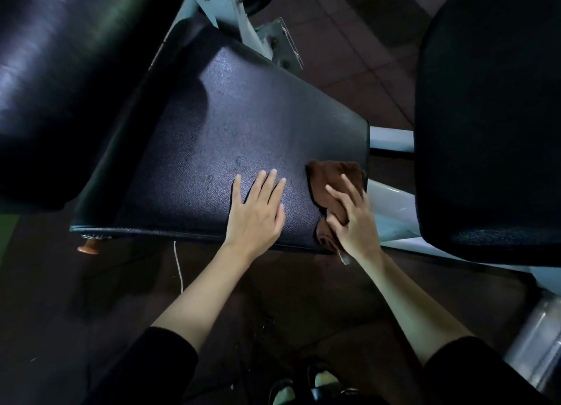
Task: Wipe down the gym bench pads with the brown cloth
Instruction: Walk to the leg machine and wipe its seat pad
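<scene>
Pressing the brown cloth [331,177] onto the near right corner of the black seat pad [243,116], the right hand [353,219] lies over it with fingers spread across the top. A fold looks gathered between thumb and forefinger, probably so the cloth travels with the hand instead of slipping free. One end of the cloth hangs over the pad's front edge under the wrist. The left hand [256,213] rests just beside it, flat on the vinyl, fingers straight and holding nothing. It seems placed there to brace the person's lean and steady the pad against the push of the wipe. The two hands are near each other but not touching. Small droplets [238,161] bead on the pad beyond the left fingertips, so the cloth's start at the corner suggests a sweep leftward across that wet patch remains to be done. A larger dark pad [60,71] looms at the upper left and another pad [491,116] stands to the right, past the pale metal frame [391,137]. Neither is being touched, and whether they have been wiped cannot be told.
</scene>
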Motion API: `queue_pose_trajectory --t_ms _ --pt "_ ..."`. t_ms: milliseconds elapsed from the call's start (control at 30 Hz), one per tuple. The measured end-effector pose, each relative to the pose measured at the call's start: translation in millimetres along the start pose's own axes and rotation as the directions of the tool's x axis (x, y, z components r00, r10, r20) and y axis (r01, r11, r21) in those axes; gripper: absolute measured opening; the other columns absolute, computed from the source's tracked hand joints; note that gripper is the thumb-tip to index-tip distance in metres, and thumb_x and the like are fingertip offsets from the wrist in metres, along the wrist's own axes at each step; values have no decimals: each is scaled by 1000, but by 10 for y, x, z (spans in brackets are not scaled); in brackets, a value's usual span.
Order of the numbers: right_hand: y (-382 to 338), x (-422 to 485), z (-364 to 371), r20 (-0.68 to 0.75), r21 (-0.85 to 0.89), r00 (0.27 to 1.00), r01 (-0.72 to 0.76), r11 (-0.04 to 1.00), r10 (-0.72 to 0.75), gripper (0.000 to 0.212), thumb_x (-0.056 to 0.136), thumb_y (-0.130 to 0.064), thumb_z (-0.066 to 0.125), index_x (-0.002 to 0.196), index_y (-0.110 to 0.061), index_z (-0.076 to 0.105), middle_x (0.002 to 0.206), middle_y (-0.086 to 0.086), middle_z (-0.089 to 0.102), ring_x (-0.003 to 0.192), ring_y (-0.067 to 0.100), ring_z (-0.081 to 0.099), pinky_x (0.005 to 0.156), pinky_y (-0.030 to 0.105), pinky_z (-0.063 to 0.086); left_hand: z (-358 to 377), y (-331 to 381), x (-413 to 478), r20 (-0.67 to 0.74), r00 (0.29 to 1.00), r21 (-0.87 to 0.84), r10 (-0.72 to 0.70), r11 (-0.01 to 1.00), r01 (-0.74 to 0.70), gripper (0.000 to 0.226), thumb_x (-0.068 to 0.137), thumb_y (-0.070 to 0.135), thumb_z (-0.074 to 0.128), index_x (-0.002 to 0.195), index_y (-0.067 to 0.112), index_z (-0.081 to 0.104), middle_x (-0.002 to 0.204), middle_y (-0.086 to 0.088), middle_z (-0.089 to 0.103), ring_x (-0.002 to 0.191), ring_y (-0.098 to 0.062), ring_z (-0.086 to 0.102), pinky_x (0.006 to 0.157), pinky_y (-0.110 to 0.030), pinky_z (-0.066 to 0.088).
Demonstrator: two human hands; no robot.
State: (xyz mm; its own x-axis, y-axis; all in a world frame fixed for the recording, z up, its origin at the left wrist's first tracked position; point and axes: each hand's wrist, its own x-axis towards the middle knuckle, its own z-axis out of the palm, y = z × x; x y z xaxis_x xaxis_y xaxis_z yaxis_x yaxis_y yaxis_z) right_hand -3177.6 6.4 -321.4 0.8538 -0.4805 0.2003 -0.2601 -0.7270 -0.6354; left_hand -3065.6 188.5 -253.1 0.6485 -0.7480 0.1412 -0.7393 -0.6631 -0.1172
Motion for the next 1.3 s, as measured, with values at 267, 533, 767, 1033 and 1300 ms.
queue_pose_trajectory --t_ms 267,533,767,1033,1300 --pt "-155 -97 96 -81 11 979 -189 982 189 56 84 -57 53 131 -29 55 151 -1 38 133 29 43 109 34 26 47 23 3 1 1000 -21 -9 1000 9 51 93 32 30 136 12 49 143 -9 47 133 -23 42 107 -57 27" --pt "-335 -352 103 -84 23 972 -217 976 218 52 83 -52 57 132 -31 54 152 -1 37 121 34 48 101 32 29 55 18 -1 10 1000 -30 -4 1000 4 52 93 32 29 137 12 48 144 -9 45 134 -23 42 107 -56 26" --pt "-545 -538 6 -20 63 967 -252 966 254 58 80 -18 73 134 -28 55 152 1 37 114 33 42 98 28 31 -23 71 -51 38 999 -67 -33 997 35 54 92 32 26 136 10 49 143 -9 47 134 -24 41 108 -57 26" --pt "-716 -754 -388 153 106 942 -315 943 297 54 84 -18 68 134 -30 53 151 -4 38 127 26 41 105 24 26 -310 333 -177 -29 999 -135 -27 991 23 44 90 29 31 113 11 64 108 -4 66 108 -23 59 99 -52 38" --pt "-1019 -1130 -1019 161 268 866 -500 824 473 46 87 -24 64 131 -31 56 144 -7 46 132 9 41 112 25 29 -862 526 -414 62 998 -203 18 979 -5 42 89 31 28 92 14 67 86 -2 70 83 -24 63 83 -40 46"
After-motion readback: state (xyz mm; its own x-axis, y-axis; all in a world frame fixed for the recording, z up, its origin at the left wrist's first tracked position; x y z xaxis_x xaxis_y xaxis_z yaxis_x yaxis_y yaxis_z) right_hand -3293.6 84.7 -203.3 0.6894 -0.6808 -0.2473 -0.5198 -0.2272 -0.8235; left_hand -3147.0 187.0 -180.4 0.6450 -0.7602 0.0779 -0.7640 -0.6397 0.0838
